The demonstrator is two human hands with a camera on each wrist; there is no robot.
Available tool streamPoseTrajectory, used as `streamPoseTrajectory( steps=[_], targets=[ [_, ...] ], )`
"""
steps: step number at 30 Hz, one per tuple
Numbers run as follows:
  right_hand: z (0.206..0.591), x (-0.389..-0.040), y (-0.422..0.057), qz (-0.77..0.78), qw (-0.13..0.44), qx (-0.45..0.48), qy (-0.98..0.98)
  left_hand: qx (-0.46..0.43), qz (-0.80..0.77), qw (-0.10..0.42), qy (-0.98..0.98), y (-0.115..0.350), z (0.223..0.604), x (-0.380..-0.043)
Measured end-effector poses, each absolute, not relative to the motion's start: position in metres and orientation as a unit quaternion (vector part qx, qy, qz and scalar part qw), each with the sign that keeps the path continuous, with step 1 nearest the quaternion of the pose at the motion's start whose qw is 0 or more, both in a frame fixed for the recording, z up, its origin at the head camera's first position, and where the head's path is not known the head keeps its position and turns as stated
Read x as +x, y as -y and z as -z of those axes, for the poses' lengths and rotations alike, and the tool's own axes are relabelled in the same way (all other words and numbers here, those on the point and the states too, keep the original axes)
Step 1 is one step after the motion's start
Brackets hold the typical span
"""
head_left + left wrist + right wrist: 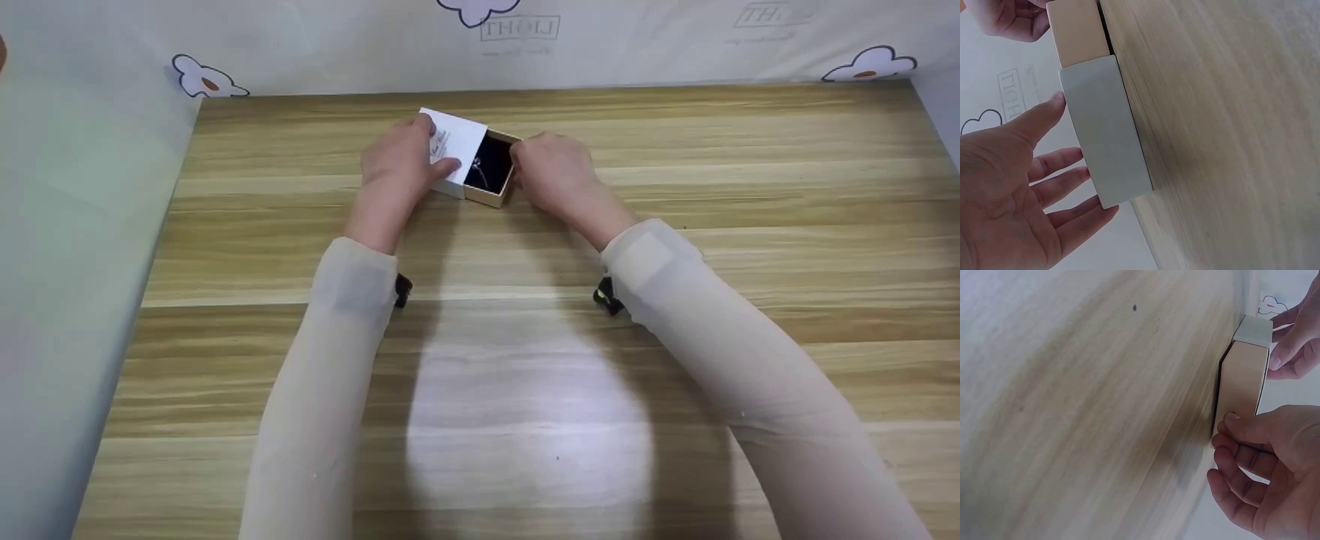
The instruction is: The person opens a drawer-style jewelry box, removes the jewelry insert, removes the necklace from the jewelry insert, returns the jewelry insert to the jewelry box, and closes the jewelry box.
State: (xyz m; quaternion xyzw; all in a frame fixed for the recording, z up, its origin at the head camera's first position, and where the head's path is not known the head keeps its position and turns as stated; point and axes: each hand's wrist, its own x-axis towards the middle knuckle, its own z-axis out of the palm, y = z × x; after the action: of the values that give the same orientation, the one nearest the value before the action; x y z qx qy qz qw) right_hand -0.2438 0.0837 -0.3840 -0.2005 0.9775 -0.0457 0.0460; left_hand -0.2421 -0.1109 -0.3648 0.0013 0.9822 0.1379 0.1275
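Our right hand (pixel 555 166) pinches the drawer (pixel 484 196) end; our left hand (pixel 397 156) grips the white cover (pixel 460 136). If we tug too hard, the shiny chain (pixel 480 169) could jump out. The part-open box (pixel 469 151) sits on the table (pixel 510 270), near the flowery wall (pixel 360 45).

White box cover (pixel 466 139), tan drawer (pixel 484 196), black lining (pixel 496 159); wood-grain brown tabletop (pixel 780 195).
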Motion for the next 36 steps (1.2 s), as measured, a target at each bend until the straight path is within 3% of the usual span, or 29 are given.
streamPoseTrajectory(
  steps=[36],
  targets=[
    [0.3796,-0.2441,-0.0898,0.048,0.07,-0.197,-0.977,-0.007,-0.142,0.14,-0.98,0.11,0.3615,-0.2431]
  ],
)
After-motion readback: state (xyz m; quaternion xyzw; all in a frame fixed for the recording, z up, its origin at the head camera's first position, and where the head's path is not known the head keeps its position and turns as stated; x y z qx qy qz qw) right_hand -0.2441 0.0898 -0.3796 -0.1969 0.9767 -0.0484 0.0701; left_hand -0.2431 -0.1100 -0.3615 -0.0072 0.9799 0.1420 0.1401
